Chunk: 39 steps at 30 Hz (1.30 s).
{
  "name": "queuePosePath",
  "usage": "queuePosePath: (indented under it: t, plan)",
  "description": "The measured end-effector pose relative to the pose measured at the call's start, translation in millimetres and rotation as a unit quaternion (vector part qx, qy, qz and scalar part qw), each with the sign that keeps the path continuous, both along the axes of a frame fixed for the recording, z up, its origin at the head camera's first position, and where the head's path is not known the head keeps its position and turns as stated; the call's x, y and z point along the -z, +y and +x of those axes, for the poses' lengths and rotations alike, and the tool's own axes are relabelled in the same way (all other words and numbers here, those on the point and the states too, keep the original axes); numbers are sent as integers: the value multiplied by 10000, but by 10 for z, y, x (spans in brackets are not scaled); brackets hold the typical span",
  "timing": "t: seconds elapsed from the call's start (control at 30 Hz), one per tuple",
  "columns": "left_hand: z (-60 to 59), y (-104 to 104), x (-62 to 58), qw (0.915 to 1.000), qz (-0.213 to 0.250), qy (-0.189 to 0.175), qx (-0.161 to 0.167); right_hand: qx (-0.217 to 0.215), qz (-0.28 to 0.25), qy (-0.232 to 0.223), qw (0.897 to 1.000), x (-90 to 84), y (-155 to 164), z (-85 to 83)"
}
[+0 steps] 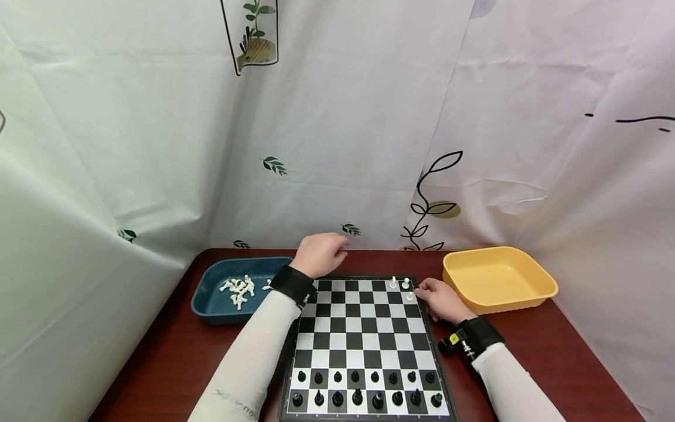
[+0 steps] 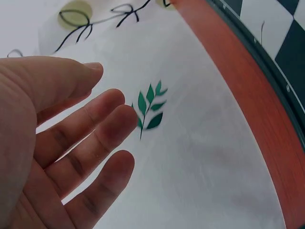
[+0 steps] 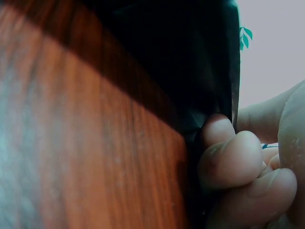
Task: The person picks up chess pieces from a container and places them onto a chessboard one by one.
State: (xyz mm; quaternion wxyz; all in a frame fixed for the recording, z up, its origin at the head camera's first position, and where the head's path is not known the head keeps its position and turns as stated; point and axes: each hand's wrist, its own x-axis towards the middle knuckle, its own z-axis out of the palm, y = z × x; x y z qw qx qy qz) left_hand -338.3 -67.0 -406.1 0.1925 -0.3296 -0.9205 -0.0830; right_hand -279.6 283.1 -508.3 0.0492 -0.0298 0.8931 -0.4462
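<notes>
Three white chess pieces (image 1: 402,287) stand at the far right corner of the chessboard (image 1: 364,340), and the right hand (image 1: 440,300) rests at that edge with fingers curled, seemingly against the board's rim and gripping no piece. The left hand (image 1: 319,253) hovers above the far left corner, fingers relaxed and empty, near the blue tray (image 1: 211,305) of white pieces.

Three white chess pieces (image 1: 404,286) upright at chessboard (image 1: 364,340) far right corner, seemingly untouched.
</notes>
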Motion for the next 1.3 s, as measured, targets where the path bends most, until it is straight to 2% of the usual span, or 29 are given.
queuePosePath:
  t: [0.3, 0.53, 0.67, 0.87, 1.3]
  plan:
    - [77, -319, -47, 9984, 453, -137, -305, 22, -100, -65, 9999, -28, -15, 6]
    - [131, -528, -79, 9967, 616, -157, -497, 15, -107, -59, 9999, -15, -14, 1]
    - [135, -661, -60, 9949, 775, -143, -635, 3, -86, -70, 9999, -1, -4, -7]
    - [146, -871, -20, 9902, 1052, -321, -859, 4, -26, -117, 9999, -6, 1, -3]
    - [168, -1319, 92, 9806, 1352, -573, -1298, 61, -74, -64, 9999, -11, -14, 20]
